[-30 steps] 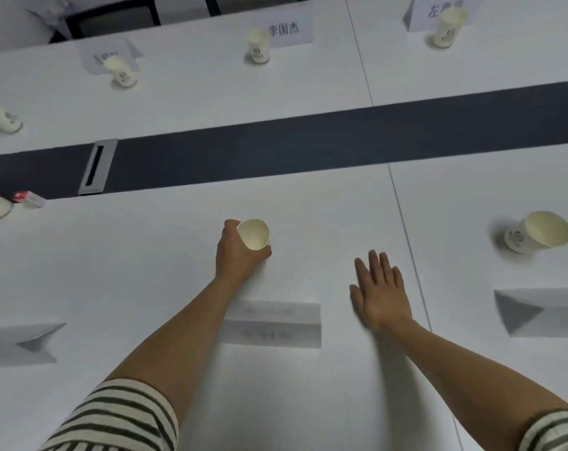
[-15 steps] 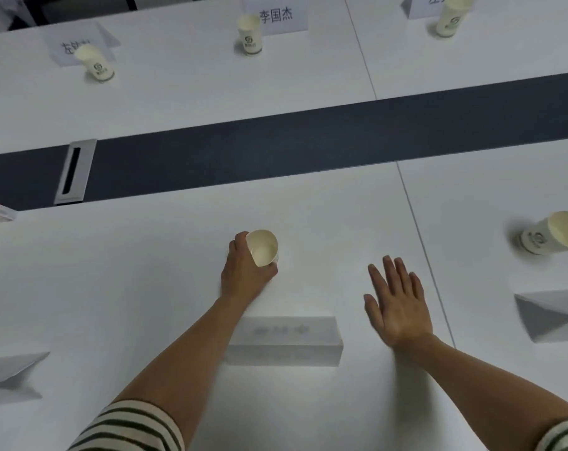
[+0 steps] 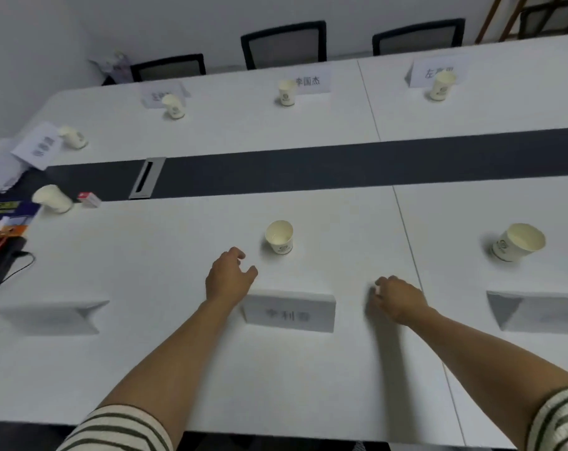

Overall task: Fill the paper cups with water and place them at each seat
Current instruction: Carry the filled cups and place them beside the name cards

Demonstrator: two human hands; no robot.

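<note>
Cup stands upright on table (contents indiscernible).

The table is white, its strip dark grey, cups cream, sleeves striped perhaps olive.

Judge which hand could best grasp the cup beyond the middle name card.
Probably left. The left hand lies open just short of the cup; the right hand is farther off, right of the card.
</note>
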